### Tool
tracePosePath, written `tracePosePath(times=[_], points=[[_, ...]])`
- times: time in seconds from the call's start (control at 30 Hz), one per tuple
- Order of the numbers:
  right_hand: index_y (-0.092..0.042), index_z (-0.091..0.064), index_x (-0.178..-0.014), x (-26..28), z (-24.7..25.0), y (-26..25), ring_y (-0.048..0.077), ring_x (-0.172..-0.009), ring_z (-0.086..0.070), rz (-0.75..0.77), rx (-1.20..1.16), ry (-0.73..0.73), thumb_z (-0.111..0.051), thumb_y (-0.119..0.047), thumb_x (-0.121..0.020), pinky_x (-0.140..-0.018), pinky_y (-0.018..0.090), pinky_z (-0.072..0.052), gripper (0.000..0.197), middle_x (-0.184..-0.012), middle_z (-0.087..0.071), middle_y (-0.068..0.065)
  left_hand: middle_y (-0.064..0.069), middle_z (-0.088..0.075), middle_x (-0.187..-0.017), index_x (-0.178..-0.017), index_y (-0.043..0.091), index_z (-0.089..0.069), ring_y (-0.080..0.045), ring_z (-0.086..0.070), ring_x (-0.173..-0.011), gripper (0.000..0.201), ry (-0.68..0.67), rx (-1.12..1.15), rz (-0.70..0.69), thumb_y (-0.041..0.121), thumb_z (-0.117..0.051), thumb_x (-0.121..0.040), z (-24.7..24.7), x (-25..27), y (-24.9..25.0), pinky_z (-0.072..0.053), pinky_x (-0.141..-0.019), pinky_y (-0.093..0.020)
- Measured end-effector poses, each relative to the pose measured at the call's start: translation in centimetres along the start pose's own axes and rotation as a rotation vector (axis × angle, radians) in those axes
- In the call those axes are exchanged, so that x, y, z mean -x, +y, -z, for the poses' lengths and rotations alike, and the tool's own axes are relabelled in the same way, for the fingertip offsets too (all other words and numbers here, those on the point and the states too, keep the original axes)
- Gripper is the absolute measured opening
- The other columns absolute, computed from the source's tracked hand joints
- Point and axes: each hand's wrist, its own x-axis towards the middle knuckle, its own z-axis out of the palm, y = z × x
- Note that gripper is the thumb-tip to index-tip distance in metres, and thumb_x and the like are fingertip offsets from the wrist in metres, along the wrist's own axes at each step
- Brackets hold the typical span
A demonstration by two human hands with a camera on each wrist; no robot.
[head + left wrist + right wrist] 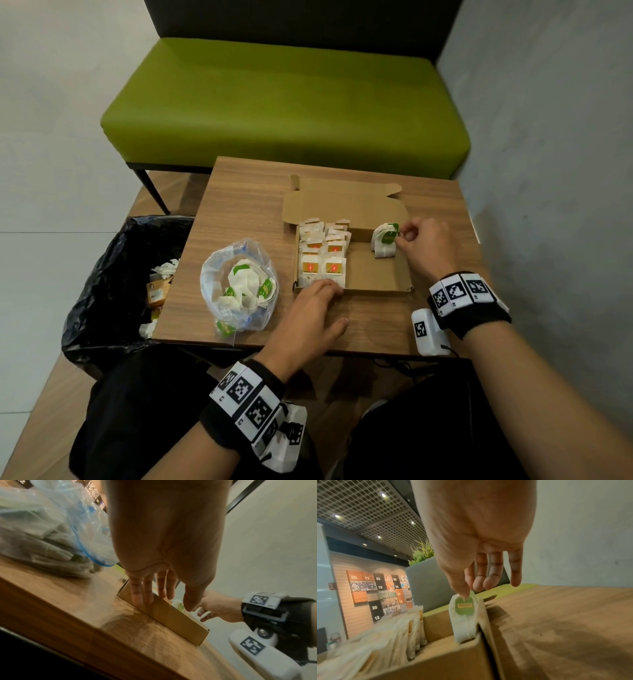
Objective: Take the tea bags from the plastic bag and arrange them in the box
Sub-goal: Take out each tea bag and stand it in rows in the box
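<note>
An open cardboard box (373, 274) lies on the wooden table (239, 205). Rows of yellow-tagged tea bags (323, 253) stand upright in its left half. At the box's far right corner, my right hand (400, 236) pinches the top of an upright green-tagged tea bag (384, 241) between thumb and forefinger (464, 593); the tea bag (464, 619) stands against the right wall. My left hand (329, 286) rests with straight fingers (145, 596) on the box's near wall (171, 616). The clear plastic bag (239, 284), open, holds several green-tagged tea bags.
A bin lined with a black bag (113, 284) stands against the table's left edge, with wrappers inside. A green bench (284, 102) sits behind the table and a grey wall (548, 171) runs close on the right. The box lid (342, 202) lies folded back.
</note>
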Motion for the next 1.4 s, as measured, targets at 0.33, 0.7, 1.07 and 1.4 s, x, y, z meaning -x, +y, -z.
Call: tracePosePath(times=[0.33,0.7,1.07,1.4], points=[[-0.037,-0.066,-0.103,7.1,0.9,-0.6,0.004,-0.077,-0.055,0.177,0.224,-0.399,-0.068,-0.04,-0.088,-0.083,0.036,-0.054,0.015,-0.076,-0.06,-0.01,0.01,-0.041,-0.141,-0.137,0.022,-0.047,-0.008,-0.044,-0.127,0.052,0.0,-0.036,0.01,0.032,-0.066,-0.09,0.2,-0.8,0.3,-0.039,-0.109,-0.028],[-0.032,-0.067,-0.098,9.2,-0.9,-0.7,0.012,-0.08,-0.058,0.151,0.166,-0.149,-0.066,-0.03,-0.092,-0.068,0.032,-0.049,0.007,-0.075,-0.056,-0.013,0.003,-0.051,-0.135,-0.133,0.018,-0.052,-0.01,-0.053,-0.118,0.048,-0.009,-0.081,-0.001,0.029,-0.066,-0.09,1.0,-0.4,0.8,-0.045,-0.103,-0.027],[-0.032,-0.068,-0.107,14.1,-2.3,-7.2,0.004,-0.092,-0.057,0.26,-0.109,-0.197,-0.065,-0.037,-0.091,-0.077,0.025,-0.046,0.016,-0.1,-0.064,-0.014,0.002,-0.055,-0.113,-0.101,0.023,-0.065,-0.017,-0.048,-0.11,0.013,0.632,-0.199,0.117,0.02,-0.065,-0.088,10.1,4.7,-1.1,-0.04,-0.093,-0.03],[-0.025,-0.049,-0.104,13.9,-6.0,-15.4,0.022,-0.091,-0.064,0.068,-0.231,-0.275,-0.066,-0.046,-0.087,-0.076,0.038,-0.054,0.032,-0.1,-0.066,-0.001,-0.01,-0.061,-0.114,-0.104,0.021,-0.056,-0.03,-0.06,-0.102,0.026,0.469,-0.126,0.455,0.032,-0.067,-0.083,9.6,6.3,-5.5,-0.048,-0.082,-0.038]])
